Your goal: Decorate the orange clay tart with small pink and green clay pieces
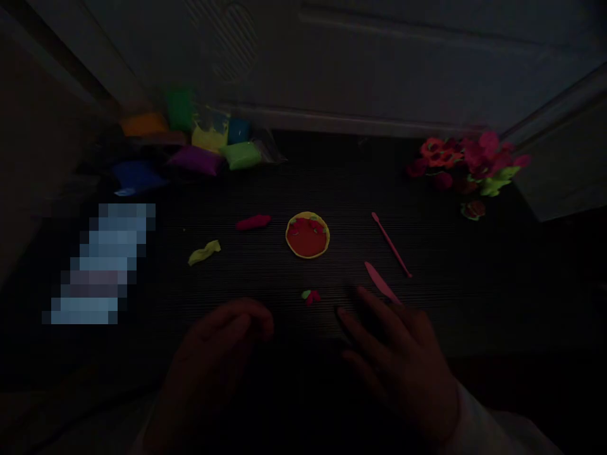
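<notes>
My left hand (213,354) rests at the near edge with its fingers curled inward and pressed together; whatever may be inside them is hidden. My right hand (398,360) is spread, palm down, with nothing in its fingers. Just beyond its fingers lies a pink plastic clay knife (379,281), its near end meeting the hand. Between the hands sits a small cluster of red and green clay pieces (312,296). Farther back is a round clay disc (307,242), red-orange with a yellow rim and small red and green bits along its far side.
A thin pink clay tool (391,245) lies right of the disc. Left are a dark pink clay roll (253,222) and a yellow clay strip (204,253). Coloured clay packets (196,160) stand back left, colourful clay flowers (474,158) back right. A pixelated blue-white patch covers the left. Light is dim.
</notes>
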